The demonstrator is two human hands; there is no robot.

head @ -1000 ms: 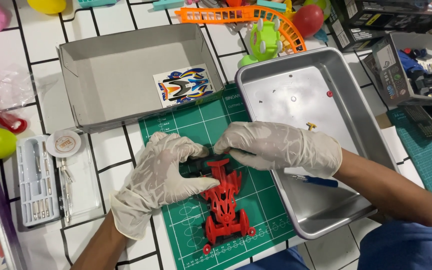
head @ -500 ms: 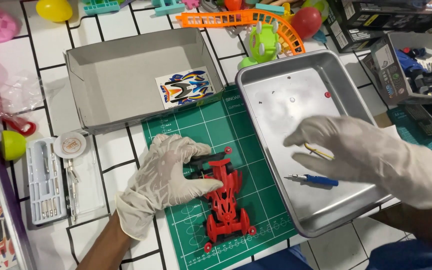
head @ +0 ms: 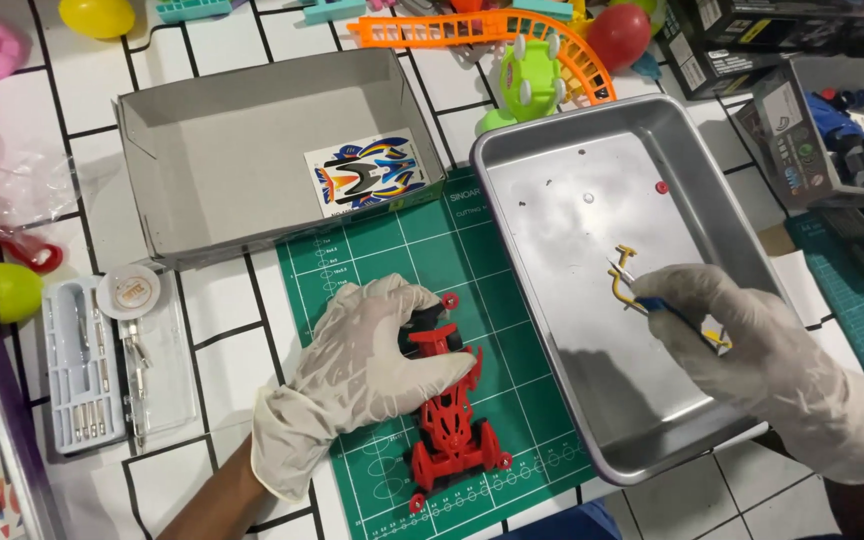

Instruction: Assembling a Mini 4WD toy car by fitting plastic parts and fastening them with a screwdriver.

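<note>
Setting: hobby model-building desk at home. You work on a white tiled desk (head: 222,310) carrying a green gridded cutting mat (head: 432,250), a clear case of small screwdriver bits (head: 82,365), a metal parts tray (head: 722,210), an open grey cardboard box (head: 212,170) and bright plastic toys (head: 532,75).

Both hands gloved: left hand (head: 367,370) and right hand (head: 777,365) in thin, matt, off-white rubbery gloves, wrinkled at the cuffs. Car chassis (head: 452,420): red moulded plastic, slight sheen. Mat (head: 372,260): green, matt, printed with a pale grid. Tray (head: 652,120): bare metal, dull brushed finish, soft reflections on its floor. Box (head: 222,170): grey uncoated cardboard, matt; sticker sheet (head: 365,172) inside it glossy. Desk (head: 222,320): smooth white surface with black lines.
</note>
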